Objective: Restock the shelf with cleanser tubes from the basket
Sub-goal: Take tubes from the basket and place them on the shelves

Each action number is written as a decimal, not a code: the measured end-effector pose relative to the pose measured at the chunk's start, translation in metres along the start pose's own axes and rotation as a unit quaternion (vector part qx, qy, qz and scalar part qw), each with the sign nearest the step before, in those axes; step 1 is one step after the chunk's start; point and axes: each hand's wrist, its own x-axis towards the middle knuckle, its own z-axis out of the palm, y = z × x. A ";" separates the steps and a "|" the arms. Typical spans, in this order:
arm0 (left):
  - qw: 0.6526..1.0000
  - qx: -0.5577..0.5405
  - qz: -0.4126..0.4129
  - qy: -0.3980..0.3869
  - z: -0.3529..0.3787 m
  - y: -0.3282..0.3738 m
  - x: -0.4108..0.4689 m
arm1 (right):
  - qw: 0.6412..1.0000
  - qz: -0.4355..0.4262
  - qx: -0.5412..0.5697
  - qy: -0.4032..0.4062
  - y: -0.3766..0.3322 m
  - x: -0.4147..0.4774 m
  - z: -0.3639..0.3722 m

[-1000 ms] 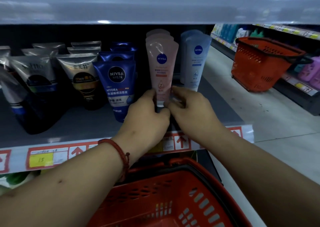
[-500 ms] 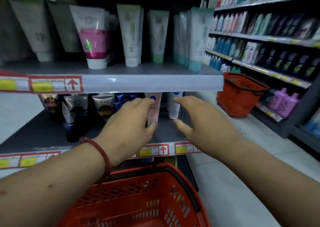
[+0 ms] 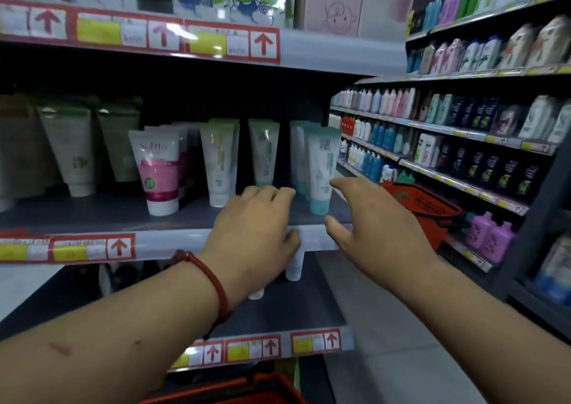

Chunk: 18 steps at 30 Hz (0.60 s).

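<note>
Both hands have lifted off the lower tubes to the middle shelf (image 3: 173,243). The left hand (image 3: 256,233) and right hand (image 3: 374,227) are empty, fingers (image 3: 349,186) loosely spread. A pale cleanser tube (image 3: 293,267) stands just below the left hand, and the red basket (image 3: 228,394) sits underneath. Best to reach down and grip the next tube mid-body.

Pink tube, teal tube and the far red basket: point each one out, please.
Pink tube (image 3: 159,175): head view, on its pink label band.
Teal tube (image 3: 321,169): head view, mid-body of the front one.
Far red basket (image 3: 431,207): head view, on its mesh side wall.
</note>
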 end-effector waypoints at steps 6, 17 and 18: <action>0.977 -0.201 -0.067 -0.029 0.025 0.000 0.039 | 0.969 0.112 0.220 0.007 0.029 0.039 0.024; 0.840 -0.518 -0.114 -0.114 0.044 0.001 0.084 | 0.848 0.138 0.510 -0.036 0.046 0.065 0.059; 0.831 -0.529 -0.121 -0.121 0.046 -0.001 0.085 | 0.847 0.141 0.511 -0.032 0.046 0.065 0.060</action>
